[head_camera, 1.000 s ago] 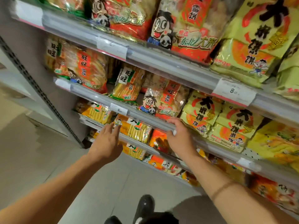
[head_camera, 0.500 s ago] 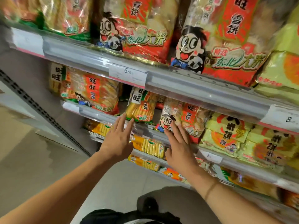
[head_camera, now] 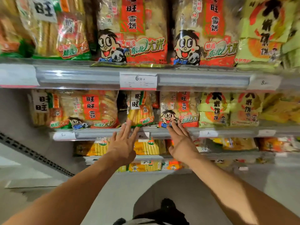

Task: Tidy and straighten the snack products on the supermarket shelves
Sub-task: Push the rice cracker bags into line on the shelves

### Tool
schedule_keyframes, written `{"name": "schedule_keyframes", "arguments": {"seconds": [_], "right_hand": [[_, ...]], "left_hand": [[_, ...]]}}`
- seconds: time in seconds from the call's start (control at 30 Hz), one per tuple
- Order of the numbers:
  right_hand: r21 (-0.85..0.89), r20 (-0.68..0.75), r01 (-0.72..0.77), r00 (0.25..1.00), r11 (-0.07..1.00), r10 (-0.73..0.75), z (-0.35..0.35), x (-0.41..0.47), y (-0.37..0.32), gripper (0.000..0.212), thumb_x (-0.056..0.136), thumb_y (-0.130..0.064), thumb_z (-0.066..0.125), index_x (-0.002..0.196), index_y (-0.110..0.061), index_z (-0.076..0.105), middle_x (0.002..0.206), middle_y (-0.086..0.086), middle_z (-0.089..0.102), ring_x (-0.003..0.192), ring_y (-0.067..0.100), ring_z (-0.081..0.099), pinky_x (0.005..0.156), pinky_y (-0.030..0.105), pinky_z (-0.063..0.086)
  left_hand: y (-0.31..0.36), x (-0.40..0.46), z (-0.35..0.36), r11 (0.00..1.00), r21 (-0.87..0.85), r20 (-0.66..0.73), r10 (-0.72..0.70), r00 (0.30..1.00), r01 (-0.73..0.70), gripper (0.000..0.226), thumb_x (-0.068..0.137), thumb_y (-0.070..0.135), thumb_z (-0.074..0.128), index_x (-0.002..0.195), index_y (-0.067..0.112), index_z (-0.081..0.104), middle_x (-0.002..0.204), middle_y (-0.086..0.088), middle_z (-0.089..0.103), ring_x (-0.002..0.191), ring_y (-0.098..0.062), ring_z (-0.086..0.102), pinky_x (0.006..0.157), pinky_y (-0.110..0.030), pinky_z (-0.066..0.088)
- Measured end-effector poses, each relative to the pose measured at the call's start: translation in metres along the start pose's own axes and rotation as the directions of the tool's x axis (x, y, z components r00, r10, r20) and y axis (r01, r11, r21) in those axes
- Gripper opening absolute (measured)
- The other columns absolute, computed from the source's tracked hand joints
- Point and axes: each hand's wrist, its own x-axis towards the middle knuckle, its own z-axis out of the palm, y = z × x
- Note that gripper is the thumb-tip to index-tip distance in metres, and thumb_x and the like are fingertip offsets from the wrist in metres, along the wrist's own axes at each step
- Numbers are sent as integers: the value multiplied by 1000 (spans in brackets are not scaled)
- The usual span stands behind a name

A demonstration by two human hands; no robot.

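Just above the flat, spread left hand [head_camera: 124, 144] and right hand [head_camera: 181, 143], light crinkly cracker bags [head_camera: 140, 109] look fragile; nudge their lower edges.

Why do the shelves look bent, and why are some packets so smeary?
Head view: the wide-angle lens bows the shelf rail; motion blur smears the packets at the edges, such as the green bags, while the 6.50 price tag and both hands, left hand and right hand, stay fairly readable.
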Motion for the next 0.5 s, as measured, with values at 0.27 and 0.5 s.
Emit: {"name": "schedule_keyframes", "arguments": {"seconds": [0.27,0.5], "right_hand": [[31,81,-72,994,997,69,-7,-4,-12,79,89,-27,58,155,-26,15,163,-8,-9,149,18,-11,122,41,0],[305,-123,62,992,950,-25,-20,3,-39,58,91,-22,62,145,-16,41,151,4,35,139,21,33,111,25,26]], "left_hand": [[-18,-21,1,970,-240,-192,-18,981,-29,86,89,35,59,157,16,9,163,-15,1,149,-35,7,116,-48,23],[-81,-59,-29,676,-732,-498,-609,617,77,80,81,26,78,142,2,32,139,-20,35,131,-33,32,110,-43,31]]}}
